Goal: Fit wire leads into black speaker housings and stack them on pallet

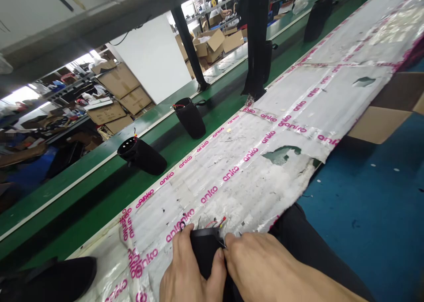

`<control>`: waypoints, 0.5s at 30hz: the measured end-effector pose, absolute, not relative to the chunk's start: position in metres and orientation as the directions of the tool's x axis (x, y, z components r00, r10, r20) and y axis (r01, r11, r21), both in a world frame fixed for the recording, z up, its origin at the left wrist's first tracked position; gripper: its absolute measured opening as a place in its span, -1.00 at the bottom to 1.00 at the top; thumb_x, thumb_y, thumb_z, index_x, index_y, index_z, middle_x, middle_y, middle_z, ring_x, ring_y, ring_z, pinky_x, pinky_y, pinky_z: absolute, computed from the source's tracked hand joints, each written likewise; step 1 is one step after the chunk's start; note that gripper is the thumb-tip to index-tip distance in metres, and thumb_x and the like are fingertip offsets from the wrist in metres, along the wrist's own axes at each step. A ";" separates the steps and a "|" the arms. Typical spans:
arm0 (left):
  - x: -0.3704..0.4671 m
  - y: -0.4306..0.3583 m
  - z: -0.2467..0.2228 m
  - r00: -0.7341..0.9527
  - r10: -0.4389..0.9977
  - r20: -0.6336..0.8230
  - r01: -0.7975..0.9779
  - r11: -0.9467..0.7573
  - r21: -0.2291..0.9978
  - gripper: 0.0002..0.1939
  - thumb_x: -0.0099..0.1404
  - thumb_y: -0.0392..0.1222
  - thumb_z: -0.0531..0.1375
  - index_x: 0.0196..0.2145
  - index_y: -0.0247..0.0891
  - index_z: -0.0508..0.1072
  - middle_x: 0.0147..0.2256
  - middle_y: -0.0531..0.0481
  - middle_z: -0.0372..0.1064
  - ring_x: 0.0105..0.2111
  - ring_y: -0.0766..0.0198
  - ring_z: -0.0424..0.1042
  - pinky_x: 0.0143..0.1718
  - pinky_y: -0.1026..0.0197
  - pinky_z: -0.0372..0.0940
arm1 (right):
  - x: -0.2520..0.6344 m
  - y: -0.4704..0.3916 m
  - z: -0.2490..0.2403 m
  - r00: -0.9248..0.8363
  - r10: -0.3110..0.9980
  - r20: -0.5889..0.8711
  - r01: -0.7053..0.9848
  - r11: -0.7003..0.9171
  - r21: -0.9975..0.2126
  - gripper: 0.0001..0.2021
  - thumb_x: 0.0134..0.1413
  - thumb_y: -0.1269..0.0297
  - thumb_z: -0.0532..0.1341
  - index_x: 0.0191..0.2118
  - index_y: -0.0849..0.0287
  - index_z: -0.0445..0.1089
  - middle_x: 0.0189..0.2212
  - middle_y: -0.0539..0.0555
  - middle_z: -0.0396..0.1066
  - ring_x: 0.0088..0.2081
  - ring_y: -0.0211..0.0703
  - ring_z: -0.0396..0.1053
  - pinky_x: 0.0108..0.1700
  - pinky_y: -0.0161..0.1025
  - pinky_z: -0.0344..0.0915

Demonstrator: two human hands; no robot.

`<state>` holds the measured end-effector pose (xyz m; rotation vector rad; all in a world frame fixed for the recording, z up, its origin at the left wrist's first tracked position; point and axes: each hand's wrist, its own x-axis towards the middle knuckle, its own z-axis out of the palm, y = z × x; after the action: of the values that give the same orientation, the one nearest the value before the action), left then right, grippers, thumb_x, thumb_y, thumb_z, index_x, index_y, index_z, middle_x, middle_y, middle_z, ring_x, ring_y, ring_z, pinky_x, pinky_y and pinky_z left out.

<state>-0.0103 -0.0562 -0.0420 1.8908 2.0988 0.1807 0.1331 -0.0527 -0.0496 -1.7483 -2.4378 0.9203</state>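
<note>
My left hand (189, 266) is wrapped round a black cylindrical speaker housing (204, 249) at the lower middle of the view, its thumb along the near side. Thin wires with a red and a yellow connector (222, 221) stick up by the housing's far rim. My right hand (253, 258) is closed against the right side of that rim. A thin, shiny sliver shows at its fingertips, but most of what it pinches is hidden. Below my hands, the lower end of the housing is out of sight.
A worktop (232, 147) covered in torn plastic and pink-lettered tape runs diagonally. Beside it, a green conveyor belt (102, 207) carries more black housings (142, 156). A dark post (256, 41) rises at the belt. An open carton (380, 121) stands at right; a person (241, 6) is far back.
</note>
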 end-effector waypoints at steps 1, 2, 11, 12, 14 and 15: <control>-0.010 -0.056 -0.041 -0.082 0.985 -0.149 0.944 0.125 0.305 -0.43 0.29 0.05 0.03 0.18 -0.25 0.17 0.03 -0.27 0.41 -0.08 -0.19 0.53 -0.12 -0.15 0.37 | 0.133 -0.053 -0.049 -0.377 0.868 -0.323 0.868 0.209 -0.451 -0.71 0.16 0.54 0.05 -0.14 0.23 0.48 -0.34 0.20 0.54 -0.30 0.20 0.54 -0.27 0.02 0.42; -0.011 -0.055 -0.041 -0.084 0.985 -0.152 0.939 0.129 0.319 -0.42 0.28 0.07 0.04 0.17 -0.24 0.18 0.05 -0.27 0.40 -0.07 -0.19 0.52 -0.10 -0.15 0.36 | 0.133 -0.053 -0.049 -0.381 0.870 -0.314 0.866 0.216 -0.451 -0.70 0.14 0.55 0.05 -0.14 0.23 0.48 -0.31 0.19 0.54 -0.29 0.19 0.54 -0.26 0.02 0.41; -0.044 -0.054 -0.041 -0.089 0.950 -0.298 0.497 0.302 0.813 -0.20 0.04 0.18 0.31 0.16 -0.16 0.20 -0.13 -0.10 0.53 -0.14 -0.04 0.53 -0.09 -0.01 0.39 | 0.152 -0.075 -0.071 -0.200 0.979 -0.024 0.596 0.102 -0.797 -0.64 0.40 0.13 -0.10 -0.10 0.11 0.41 -0.39 0.07 0.53 -0.32 0.00 0.52 -0.29 -0.19 0.30; -0.046 -0.056 -0.041 -0.073 0.950 -0.304 0.463 0.302 0.834 -0.20 0.04 0.17 0.32 0.16 -0.16 0.20 -0.13 -0.09 0.53 -0.15 -0.02 0.53 -0.09 0.02 0.39 | 0.155 -0.076 -0.073 -0.176 0.984 -0.003 0.569 0.099 -0.816 -0.64 0.40 0.09 -0.09 -0.04 0.09 0.40 -0.35 0.07 0.54 -0.28 0.01 0.52 -0.27 -0.18 0.30; -0.048 -0.060 -0.040 -0.053 0.952 -0.302 0.429 0.295 0.854 -0.20 0.04 0.15 0.35 0.16 -0.17 0.20 -0.14 -0.09 0.53 -0.16 0.00 0.53 -0.09 0.04 0.38 | 0.158 -0.075 -0.074 -0.188 0.982 0.008 0.516 0.106 -0.850 -0.64 0.38 0.04 -0.03 0.09 0.05 0.34 -0.26 0.06 0.55 -0.22 0.02 0.51 -0.22 -0.17 0.30; -0.049 -0.061 -0.040 -0.043 0.953 -0.300 0.412 0.290 0.864 -0.18 0.03 0.15 0.35 0.16 -0.17 0.19 -0.15 -0.09 0.53 -0.17 0.00 0.53 -0.09 0.05 0.38 | 0.160 -0.074 -0.073 -0.209 0.978 0.004 0.491 0.108 -0.865 -0.63 0.37 0.04 0.00 0.15 0.01 0.31 -0.22 0.04 0.55 -0.18 0.01 0.51 -0.20 -0.17 0.31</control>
<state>-0.0487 -0.0613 -0.0397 1.2751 1.6239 0.7260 0.1595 -0.0740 -0.0729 -1.4339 -1.7774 1.0192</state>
